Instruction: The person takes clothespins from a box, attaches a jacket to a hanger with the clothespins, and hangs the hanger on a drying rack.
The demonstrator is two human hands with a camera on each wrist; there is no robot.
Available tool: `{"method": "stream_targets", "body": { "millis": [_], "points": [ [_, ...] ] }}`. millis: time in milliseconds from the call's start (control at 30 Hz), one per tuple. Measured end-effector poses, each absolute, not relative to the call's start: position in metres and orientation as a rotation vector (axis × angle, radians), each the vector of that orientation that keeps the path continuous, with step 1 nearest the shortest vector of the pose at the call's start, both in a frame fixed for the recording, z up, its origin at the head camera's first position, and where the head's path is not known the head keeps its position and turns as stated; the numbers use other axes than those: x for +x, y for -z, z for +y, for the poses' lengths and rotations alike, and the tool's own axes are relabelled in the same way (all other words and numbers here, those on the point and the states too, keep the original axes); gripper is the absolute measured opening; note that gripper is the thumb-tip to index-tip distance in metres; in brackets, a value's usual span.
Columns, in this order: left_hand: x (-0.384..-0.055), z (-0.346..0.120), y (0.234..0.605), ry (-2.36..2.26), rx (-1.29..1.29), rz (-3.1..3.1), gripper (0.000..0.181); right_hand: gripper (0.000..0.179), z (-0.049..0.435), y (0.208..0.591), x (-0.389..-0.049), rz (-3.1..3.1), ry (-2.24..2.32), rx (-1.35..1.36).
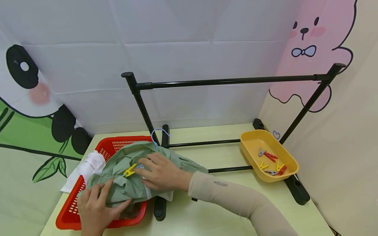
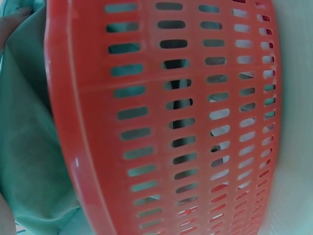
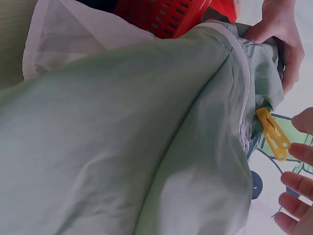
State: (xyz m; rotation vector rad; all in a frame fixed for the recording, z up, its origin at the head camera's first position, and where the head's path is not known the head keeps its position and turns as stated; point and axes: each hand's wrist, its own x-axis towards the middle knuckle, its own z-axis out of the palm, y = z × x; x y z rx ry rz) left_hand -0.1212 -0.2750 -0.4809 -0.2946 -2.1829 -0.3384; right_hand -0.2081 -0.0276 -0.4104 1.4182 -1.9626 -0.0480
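A light green garment (image 1: 130, 154) with a white zip lies bunched over a red basket (image 1: 68, 209). The blue hook (image 1: 152, 135) of a hanger sticks out at its top. One yellow clothespin (image 1: 130, 170) is clipped on the cloth, its handles pointing toward the right hand in the right wrist view. My left hand (image 1: 95, 205) grips the garment's near left edge between thumb and fingers. Over the garment, my right hand (image 1: 162, 172) has its fingers spread close by the clothespin (image 3: 274, 134), with nothing pinched between them. The left wrist view mostly holds the basket's slotted side (image 2: 181, 122).
A black rack (image 1: 233, 82) stands on the pale table (image 1: 215, 209), behind and right of the basket. To the right, a yellow tub (image 1: 248, 147) contains several red, yellow and grey clothespins (image 1: 270, 156). White cloth (image 1: 91, 165) hangs over the basket's left rim.
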Motion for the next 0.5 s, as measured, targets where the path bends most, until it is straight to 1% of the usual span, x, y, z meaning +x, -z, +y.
{"method": "stream_targets", "body": {
  "millis": [133,500],
  "points": [
    [-0.121,-0.275,0.480,0.341,-0.298,-2.185,0.099,0.036,-0.022,0.409,-0.209,-1.980,0.030,1.415],
    [-0.121,-0.275,0.482,0.338,-0.307,-2.169,0.099,0.040,-0.009,0.407,-0.210,-1.966,0.056,1.375]
  ]
}}
